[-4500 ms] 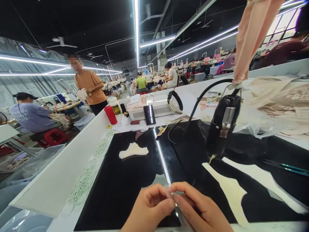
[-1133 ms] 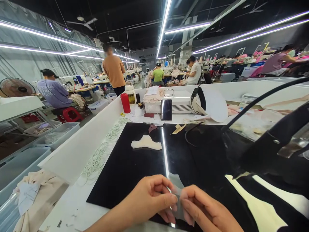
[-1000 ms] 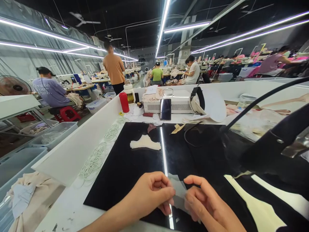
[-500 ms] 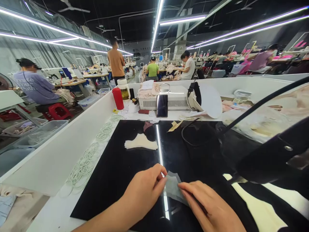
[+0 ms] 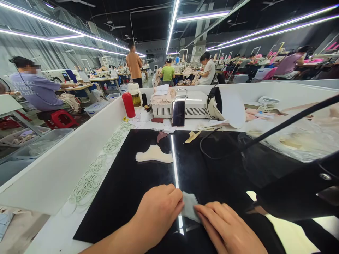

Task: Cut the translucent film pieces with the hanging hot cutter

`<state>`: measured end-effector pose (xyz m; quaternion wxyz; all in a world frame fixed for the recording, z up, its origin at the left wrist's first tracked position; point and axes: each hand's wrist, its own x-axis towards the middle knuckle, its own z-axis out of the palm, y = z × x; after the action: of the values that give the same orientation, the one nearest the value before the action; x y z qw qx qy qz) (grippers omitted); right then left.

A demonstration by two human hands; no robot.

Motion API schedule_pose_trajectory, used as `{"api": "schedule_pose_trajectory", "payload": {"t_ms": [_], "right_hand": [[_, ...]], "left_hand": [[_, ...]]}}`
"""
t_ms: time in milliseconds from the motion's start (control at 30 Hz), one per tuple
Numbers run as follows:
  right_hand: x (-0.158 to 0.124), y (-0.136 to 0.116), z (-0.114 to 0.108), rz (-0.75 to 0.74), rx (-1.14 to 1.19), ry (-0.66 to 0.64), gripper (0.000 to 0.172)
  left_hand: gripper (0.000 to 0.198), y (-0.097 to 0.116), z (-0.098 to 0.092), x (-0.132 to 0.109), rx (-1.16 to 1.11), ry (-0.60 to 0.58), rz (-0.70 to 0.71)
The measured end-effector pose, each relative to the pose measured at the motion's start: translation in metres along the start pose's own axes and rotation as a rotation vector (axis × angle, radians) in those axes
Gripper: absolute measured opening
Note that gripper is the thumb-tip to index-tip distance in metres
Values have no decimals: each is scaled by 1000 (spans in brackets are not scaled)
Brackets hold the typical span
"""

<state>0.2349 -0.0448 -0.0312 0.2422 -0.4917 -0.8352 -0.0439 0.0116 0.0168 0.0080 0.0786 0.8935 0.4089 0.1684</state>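
Note:
A small piece of thin grey-blue fabric (image 5: 190,207) lies between my hands, low over the glossy black board (image 5: 127,190). My left hand (image 5: 160,211) pinches its left edge between thumb and curled fingers. At the opposite edge, my right hand (image 5: 225,225) has its fingers pressed together on the fabric, the thumb mostly hidden beneath. Farther up the board rests a stack of cream cut fabric pieces (image 5: 154,154). Pale yellow fabric pieces (image 5: 288,229) show at the lower right, partly covered by a black machine arm (image 5: 293,194).
Pale green loops of cord (image 5: 91,180) line the board's left side. At the back stand a red cup (image 5: 128,105), a phone (image 5: 178,113), a white slotted box (image 5: 194,106) and a white lampshade-like cone (image 5: 234,109). A black cable (image 5: 286,123) arches in from the right. Co-workers sit beyond the white partition.
The grey-blue fabric now looks smaller and more folded between my hands. My left fingers have closed further over its edge. The view has shifted slightly.

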Motion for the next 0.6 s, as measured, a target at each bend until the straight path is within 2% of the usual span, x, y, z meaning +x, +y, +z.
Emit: {"api": "schedule_pose_trajectory", "payload": {"t_ms": [600], "right_hand": [[3, -7, 1, 86, 50, -17, 31]], "left_hand": [[15, -2, -1, -3, -9, 38, 1]]}}
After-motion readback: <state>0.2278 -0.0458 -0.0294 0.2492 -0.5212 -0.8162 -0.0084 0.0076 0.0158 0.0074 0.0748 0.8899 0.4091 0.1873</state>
